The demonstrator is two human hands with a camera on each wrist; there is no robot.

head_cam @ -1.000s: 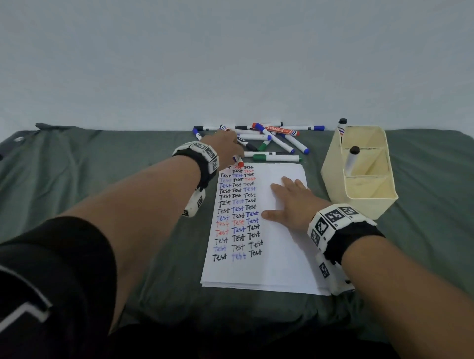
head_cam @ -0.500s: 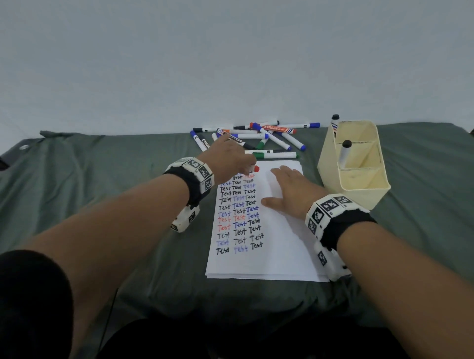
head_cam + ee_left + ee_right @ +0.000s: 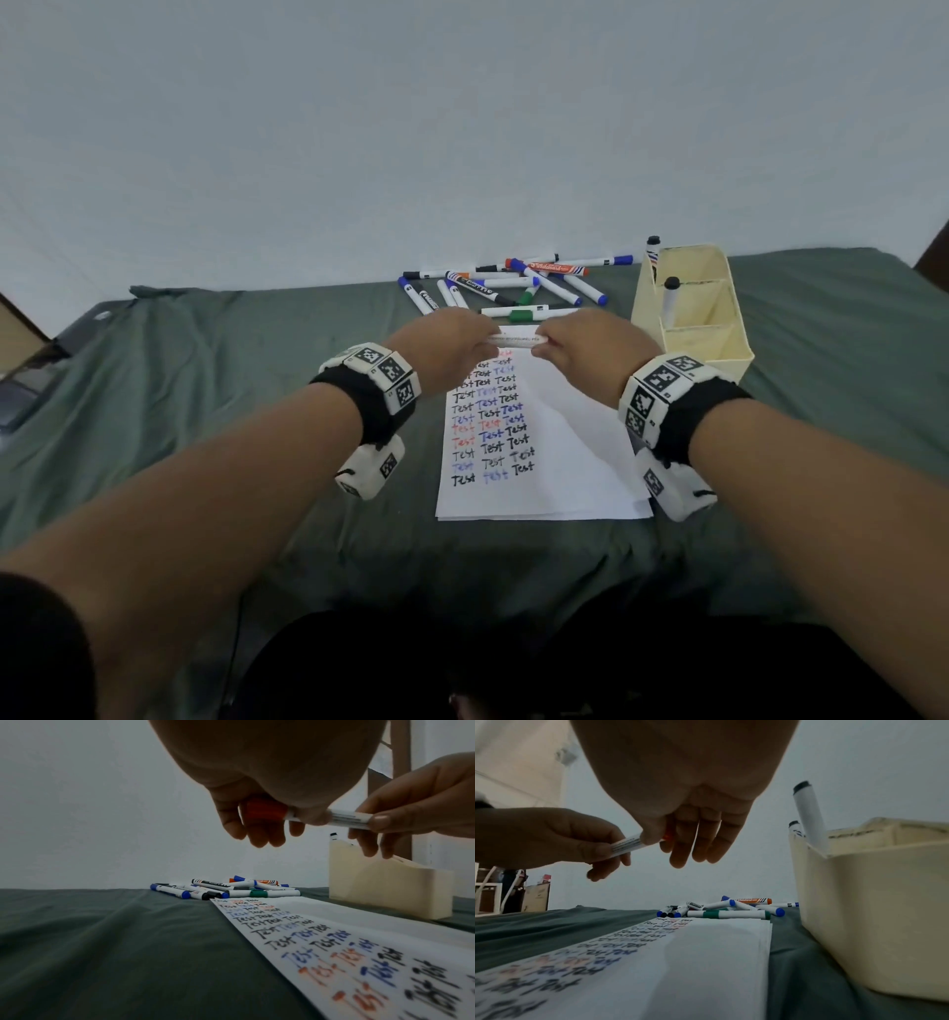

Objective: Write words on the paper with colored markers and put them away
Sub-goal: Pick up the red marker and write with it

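Note:
A white marker with a red cap [image 3: 516, 340] hangs level above the top edge of the paper [image 3: 570, 462]. My left hand [image 3: 475, 342] grips its red cap [image 3: 266, 811]. My right hand [image 3: 549, 347] pinches the other end of the barrel [image 3: 344, 819] between thumb and fingers [image 3: 652, 837]. The sheet lies on the green cloth and carries columns of "Test" in black, blue and red down its left part. Behind it lies a loose pile of markers [image 3: 513, 288] with blue, green, black and orange caps.
A cream divided holder [image 3: 719, 339] stands right of the paper, with two black-capped markers [image 3: 670, 303] upright in its far compartments. A green-capped marker [image 3: 524, 312] lies just beyond the sheet's top edge. Green cloth [image 3: 231, 411] covers the table; a wall is close behind.
My left hand brought the red-capped marker from the pile to above the paper's top. My right hand lifted off the sheet and took hold of the marker's other end.

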